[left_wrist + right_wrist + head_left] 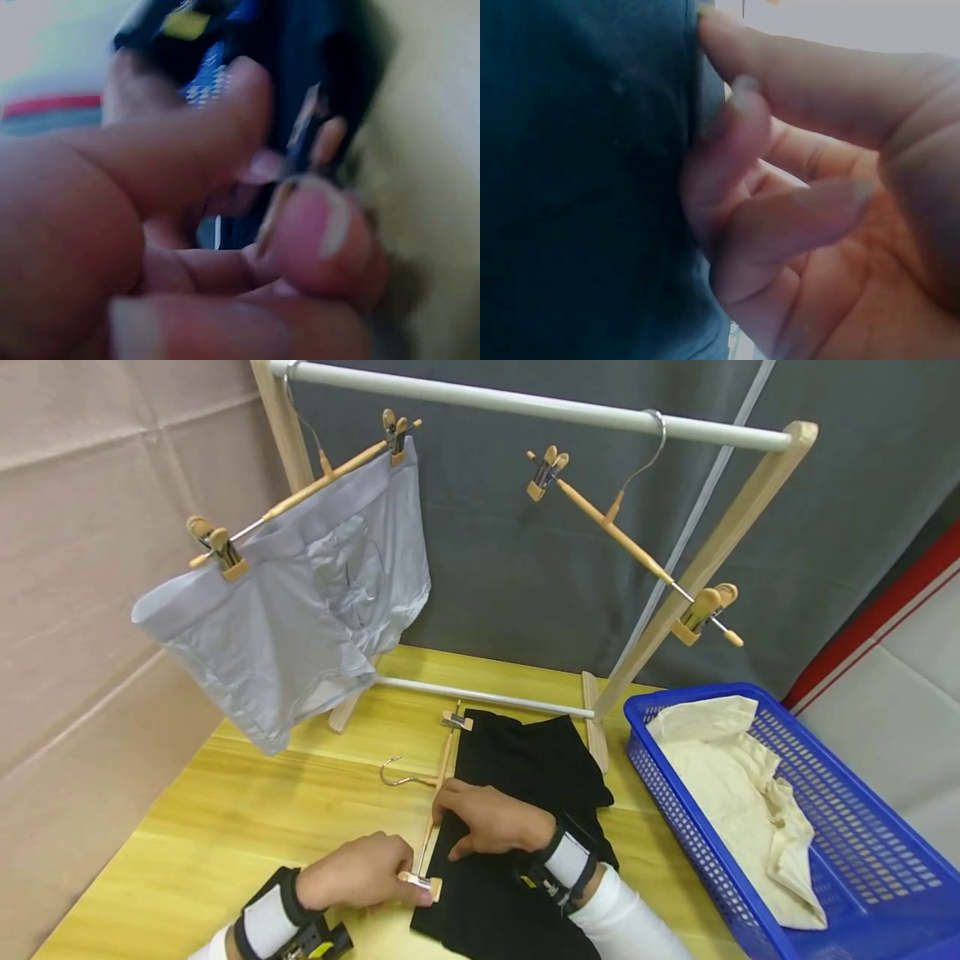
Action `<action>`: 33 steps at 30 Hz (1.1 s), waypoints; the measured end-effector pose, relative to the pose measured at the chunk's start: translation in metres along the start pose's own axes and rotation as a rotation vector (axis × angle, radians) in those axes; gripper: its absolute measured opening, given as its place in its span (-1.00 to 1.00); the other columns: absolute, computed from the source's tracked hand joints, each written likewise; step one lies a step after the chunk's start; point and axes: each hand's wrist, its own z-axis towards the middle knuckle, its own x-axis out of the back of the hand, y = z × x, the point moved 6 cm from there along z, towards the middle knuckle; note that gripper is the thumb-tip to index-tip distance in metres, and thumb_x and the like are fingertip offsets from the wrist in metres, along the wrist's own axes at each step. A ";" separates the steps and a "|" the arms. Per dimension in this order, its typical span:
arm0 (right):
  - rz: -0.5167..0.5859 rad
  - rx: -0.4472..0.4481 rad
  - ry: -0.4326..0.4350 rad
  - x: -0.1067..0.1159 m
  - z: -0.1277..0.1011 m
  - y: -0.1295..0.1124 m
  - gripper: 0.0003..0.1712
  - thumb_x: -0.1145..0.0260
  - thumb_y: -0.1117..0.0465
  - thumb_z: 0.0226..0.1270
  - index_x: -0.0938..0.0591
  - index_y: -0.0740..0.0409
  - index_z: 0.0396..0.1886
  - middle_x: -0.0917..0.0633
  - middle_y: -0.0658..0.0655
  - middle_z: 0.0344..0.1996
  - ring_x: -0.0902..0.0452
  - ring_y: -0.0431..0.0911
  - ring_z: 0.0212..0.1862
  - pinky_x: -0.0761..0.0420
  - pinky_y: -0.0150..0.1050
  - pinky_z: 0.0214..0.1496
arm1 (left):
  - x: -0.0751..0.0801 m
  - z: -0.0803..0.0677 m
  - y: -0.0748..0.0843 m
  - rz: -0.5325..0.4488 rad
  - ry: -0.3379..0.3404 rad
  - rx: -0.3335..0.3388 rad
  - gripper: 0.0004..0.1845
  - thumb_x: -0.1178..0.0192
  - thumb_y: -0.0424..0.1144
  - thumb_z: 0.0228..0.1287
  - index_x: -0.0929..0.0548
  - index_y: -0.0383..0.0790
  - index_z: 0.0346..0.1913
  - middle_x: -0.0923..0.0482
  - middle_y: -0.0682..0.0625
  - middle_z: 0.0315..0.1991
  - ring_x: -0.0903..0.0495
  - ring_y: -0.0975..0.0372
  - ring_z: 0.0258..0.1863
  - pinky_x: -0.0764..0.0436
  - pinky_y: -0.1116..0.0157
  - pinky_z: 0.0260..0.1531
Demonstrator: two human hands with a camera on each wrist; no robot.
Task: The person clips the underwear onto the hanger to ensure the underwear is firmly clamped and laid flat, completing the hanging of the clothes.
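Black shorts (525, 760) lie on the wooden table, waistband to the left, along a clip hanger (442, 768) whose hook points left. The hanger's far clip (457, 720) sits at the waistband's far corner. At the near corner, my left hand (367, 872) grips the near clip (422, 885); in the left wrist view a fingertip (319, 225) presses against this clip, blurred. My right hand (487, 818) holds the waistband edge midway along the hanger bar. In the right wrist view its thumb and curled fingers (727, 142) meet at the dark cloth's edge.
Above the table stands a rack with a white rail (525, 406). Light grey shorts (300, 593) hang clipped at its left, and a bare clip hanger (615, 531) hangs at its right. A blue basket (675, 810) with cream cloth (738, 810) stands to the right.
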 end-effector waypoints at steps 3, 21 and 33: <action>-0.005 -0.001 -0.029 -0.002 -0.001 -0.002 -0.48 -0.58 0.10 -0.05 -0.51 -0.05 -0.10 -0.41 -0.13 -0.10 -0.46 -0.28 -0.22 -0.45 -0.50 -0.17 | -0.007 -0.002 0.003 0.060 -0.005 -0.013 -0.61 -0.34 0.08 0.10 -0.45 0.00 -0.67 -0.33 0.19 -0.82 -0.35 0.34 -0.80 -0.28 0.38 -0.74; 0.049 0.164 -0.139 -0.004 -0.004 -0.013 -0.82 -0.46 0.14 0.14 -0.65 -0.09 -0.26 -0.54 -0.23 -0.28 -0.46 -0.46 -0.46 -0.45 -0.59 -0.37 | 0.010 -0.003 -0.012 -0.527 -0.093 -0.163 -0.65 -0.18 -0.20 0.36 -0.38 -0.35 -0.50 -0.32 0.10 -0.70 -0.26 0.37 -0.72 -0.23 0.45 -0.70; 0.300 0.226 -0.221 -0.011 -0.002 -0.009 -0.87 -0.34 0.19 0.25 -0.68 0.01 -0.20 -0.63 -0.22 -0.31 -0.51 -0.38 -0.65 -0.55 -0.48 -0.50 | 0.002 -0.002 -0.033 -0.728 -0.409 -0.142 -0.59 -0.15 -0.24 0.37 -0.48 -0.66 -0.36 -0.21 0.09 -0.72 -0.04 0.39 -0.80 -0.05 0.46 -0.80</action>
